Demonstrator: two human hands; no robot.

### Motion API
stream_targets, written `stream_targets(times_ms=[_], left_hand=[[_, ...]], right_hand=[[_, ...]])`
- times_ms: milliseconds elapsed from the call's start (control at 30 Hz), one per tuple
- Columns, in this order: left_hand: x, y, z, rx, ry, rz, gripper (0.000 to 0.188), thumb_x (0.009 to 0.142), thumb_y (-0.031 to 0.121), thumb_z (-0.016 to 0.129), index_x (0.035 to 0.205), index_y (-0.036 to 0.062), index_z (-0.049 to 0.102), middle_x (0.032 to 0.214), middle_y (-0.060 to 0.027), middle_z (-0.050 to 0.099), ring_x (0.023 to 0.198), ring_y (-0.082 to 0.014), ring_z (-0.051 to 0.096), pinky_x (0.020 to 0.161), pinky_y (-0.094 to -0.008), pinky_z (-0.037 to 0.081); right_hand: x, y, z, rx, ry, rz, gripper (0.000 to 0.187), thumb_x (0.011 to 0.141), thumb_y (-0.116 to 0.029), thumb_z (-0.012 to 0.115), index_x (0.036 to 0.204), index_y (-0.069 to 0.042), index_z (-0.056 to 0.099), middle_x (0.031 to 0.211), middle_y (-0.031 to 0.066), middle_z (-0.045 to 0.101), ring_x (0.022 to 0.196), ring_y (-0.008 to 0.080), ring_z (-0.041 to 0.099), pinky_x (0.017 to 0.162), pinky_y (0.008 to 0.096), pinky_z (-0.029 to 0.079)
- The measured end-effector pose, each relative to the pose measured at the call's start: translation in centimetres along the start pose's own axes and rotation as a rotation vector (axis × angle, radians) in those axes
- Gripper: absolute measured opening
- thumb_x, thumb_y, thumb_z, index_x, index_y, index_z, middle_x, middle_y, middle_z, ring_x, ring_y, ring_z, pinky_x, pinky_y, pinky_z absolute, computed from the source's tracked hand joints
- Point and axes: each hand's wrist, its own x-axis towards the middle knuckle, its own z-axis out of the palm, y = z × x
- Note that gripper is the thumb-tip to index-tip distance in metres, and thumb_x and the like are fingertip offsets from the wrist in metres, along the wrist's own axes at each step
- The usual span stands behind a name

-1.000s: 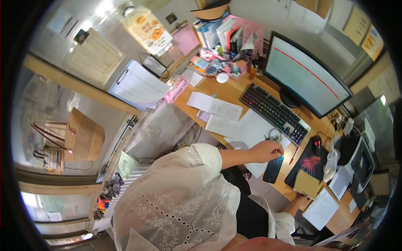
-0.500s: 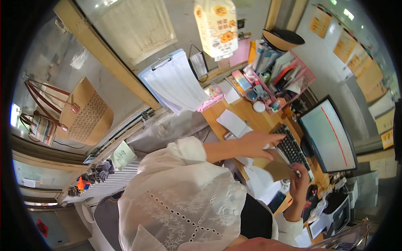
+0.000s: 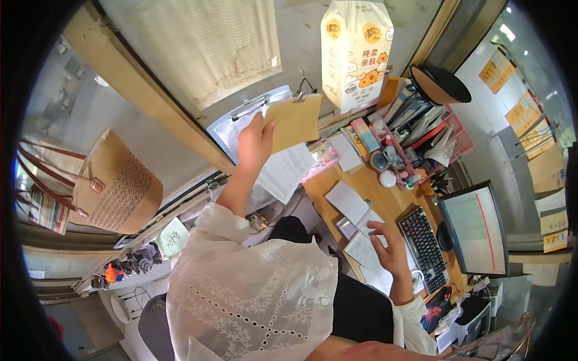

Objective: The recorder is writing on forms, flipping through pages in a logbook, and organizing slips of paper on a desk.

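Note:
My left hand (image 3: pixel 255 144) is raised at the far left of the desk, its thumb and fingers closed on a tan paper booklet or folder (image 3: pixel 296 123); which of these it is I cannot tell. Behind it a blue clipboard (image 3: pixel 278 94) with white printed sheets (image 3: pixel 283 174) hangs beside the window frame, partly covered by my hand and the booklet. My right hand (image 3: pixel 390 251) hovers above papers near the keyboard (image 3: pixel 423 248), fingers apart and holding nothing. Below it on the wooden desk lie an open notebook (image 3: pixel 348 201) and loose white sheets (image 3: pixel 363 249).
A monitor (image 3: pixel 472 231) stands behind the keyboard. At the back are a pink organizer (image 3: pixel 460 137), a black-brimmed hat (image 3: pixel 442 84) and a hanging tissue pack (image 3: pixel 356 60). A woven bag (image 3: pixel 117 183) hangs at the left. A mouse (image 3: pixel 442 298) lies near the right edge.
My left hand has swung from above the keyboard up and left to the clipboard, now with the tan booklet. My right hand has moved away from the keyboard and opened.

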Motion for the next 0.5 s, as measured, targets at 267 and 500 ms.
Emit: stream_targets(times_ms=[267,500], left_hand=[[2.8,0.1,5.6,-0.224,0.084,-0.077,0.021,0.087,0.02,0.062,0.089,0.0001,0.054,0.069,-0.0223,0.059,0.065,-0.0418,0.059,0.056,-0.0432,0.045],[2.6,-1.5,7.7,-0.354,0.214,-0.125,0.023,0.088,0.018,0.061,0.103,0.0004,0.06,0.085,-0.0186,0.066,0.076,-0.0326,0.064,0.068,-0.0382,0.048]], right_hand=[[-1.0,1.5,1.0,0.053,0.024,0.1,0.021,0.087,0.0,0.058,0.108,0.001,0.062,0.103,0.0117,0.066,0.09,0.0201,0.063,0.081,0.0305,0.051],[-2.2,2.0,1.3,0.087,0.072,0.189,0.019,0.088,-0.004,0.059,0.107,-0.001,0.063,0.1,0.0136,0.066,0.092,0.0242,0.064,0.082,0.0311,0.049]])
